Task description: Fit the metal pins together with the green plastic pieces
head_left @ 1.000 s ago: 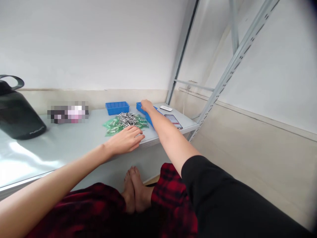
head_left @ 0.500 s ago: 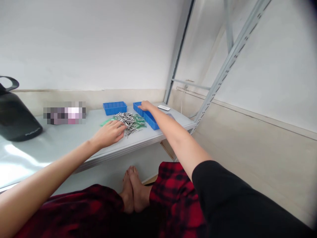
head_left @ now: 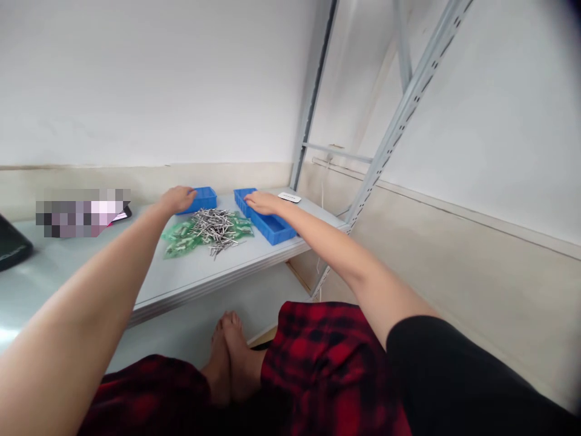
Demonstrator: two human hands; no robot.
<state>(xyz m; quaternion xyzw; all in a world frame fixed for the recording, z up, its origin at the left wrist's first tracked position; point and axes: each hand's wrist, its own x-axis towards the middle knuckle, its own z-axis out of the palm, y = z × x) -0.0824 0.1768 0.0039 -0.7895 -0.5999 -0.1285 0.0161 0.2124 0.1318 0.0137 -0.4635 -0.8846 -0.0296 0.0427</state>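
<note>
Near the wall, my left hand [head_left: 178,198] is at the left end of a shallow blue bin [head_left: 206,198], its fingers bent over the rim. My right hand [head_left: 262,203] is over the blue bins on the right, between the far one [head_left: 240,198] and the nearer one [head_left: 275,230]. Its fingers are curled down and partly hidden, so I cannot see what they hold, if anything. Between my hands a heap of thin silver metal pins [head_left: 213,225], possibly rivets, lies on a crumpled green plastic bag [head_left: 181,237].
Behind the right bins is a flat white object [head_left: 289,197]. A blurred pinkish thing [head_left: 86,215] and a dark bottle [head_left: 11,242] stand on the left of the grey tabletop [head_left: 158,281]. A slotted metal post [head_left: 385,151] rises at the right end.
My left hand has left the heap of pins and reached the left blue bin. My right hand stays over the right bins, slightly nearer. The view has shifted right.
</note>
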